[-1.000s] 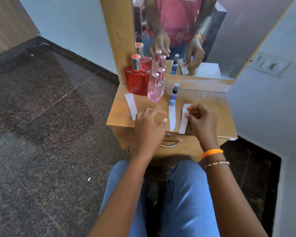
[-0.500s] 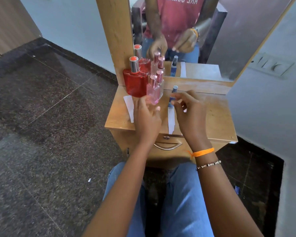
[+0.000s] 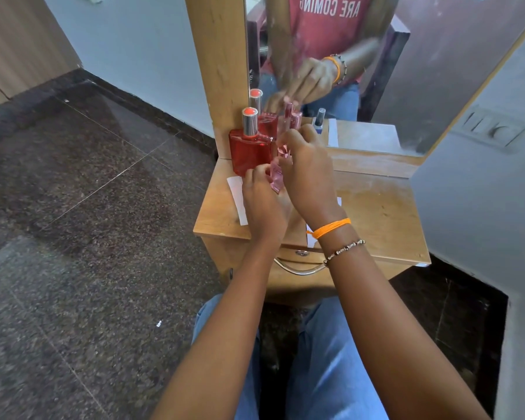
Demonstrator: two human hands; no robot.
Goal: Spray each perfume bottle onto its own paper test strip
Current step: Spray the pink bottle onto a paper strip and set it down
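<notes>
Both hands [image 3: 262, 204] [image 3: 308, 174] moved onto pink bottle [image 3: 276, 177], fingers gripping it; red bottle [image 3: 247, 153] just beside, strip [image 3: 236, 198] part-hidden.

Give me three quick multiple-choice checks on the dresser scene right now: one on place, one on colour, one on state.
1. Where is the red bottle?
A. Back-left corner of the dresser top, by the mirror frame
B. On the floor
C. In the drawer

2. What colour is the bottle in the hands?
A. Green
B. Pink
C. Black

3. What is the left hand doing?
A. Resting on a knee
B. Holding the pink bottle
C. Pulling the drawer

Answers: 1 A, it stands against the frame; 2 B, pink glass shows between the fingers; 3 B, both it and the right hand grip it.
</notes>
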